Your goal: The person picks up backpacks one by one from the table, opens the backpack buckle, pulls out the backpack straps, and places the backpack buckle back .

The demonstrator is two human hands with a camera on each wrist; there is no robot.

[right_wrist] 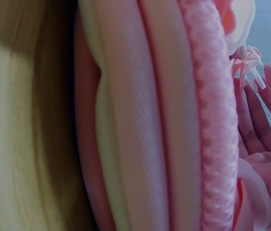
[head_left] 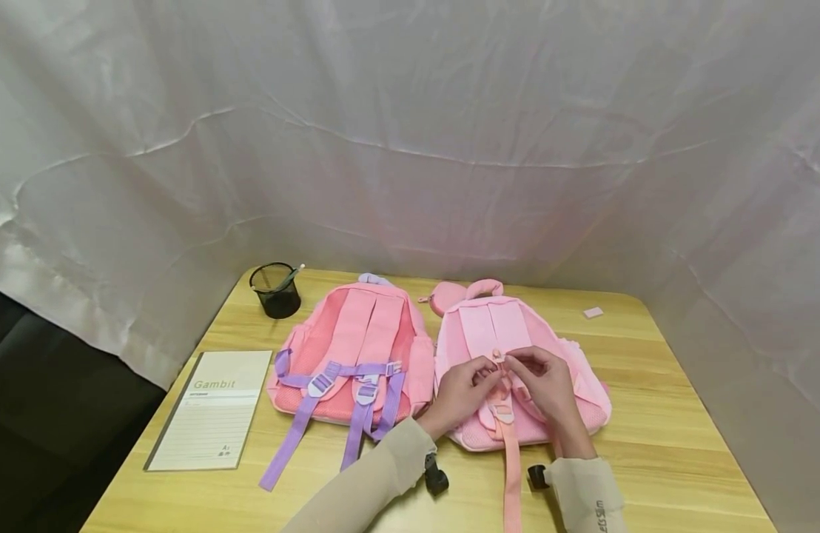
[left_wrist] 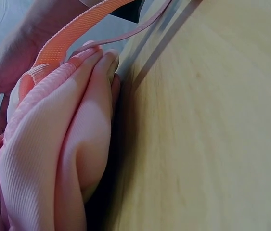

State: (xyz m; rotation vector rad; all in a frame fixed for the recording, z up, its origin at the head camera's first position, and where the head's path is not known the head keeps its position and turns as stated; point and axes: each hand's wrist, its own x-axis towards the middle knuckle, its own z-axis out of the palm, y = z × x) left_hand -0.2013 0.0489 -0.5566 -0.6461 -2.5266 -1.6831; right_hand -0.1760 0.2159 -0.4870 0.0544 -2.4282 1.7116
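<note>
A light pink backpack (head_left: 473,326) lies with its shoulder straps upward, right of the table's middle. Over its straps, both hands meet at a small pale buckle (head_left: 499,357) on a thin orange strap. My left hand (head_left: 462,394) pinches this buckle piece from the left, fingers bent. From the right, my right hand (head_left: 546,381) pinches at the same buckle with thumb and fingertips. In the right wrist view the white buckle (right_wrist: 256,77) shows with orange webbing beside fingers. Below the hands, an orange strap (head_left: 512,474) hangs from a white adjuster (head_left: 502,412).
Left of it lies a coral backpack (head_left: 366,326) with purple straps (head_left: 297,444). A notebook (head_left: 213,414) and a black mesh pen holder (head_left: 280,300) with a pen stand at left. A pink heart-shaped pouch (head_left: 446,297) and a small eraser-like block (head_left: 593,312) lie behind.
</note>
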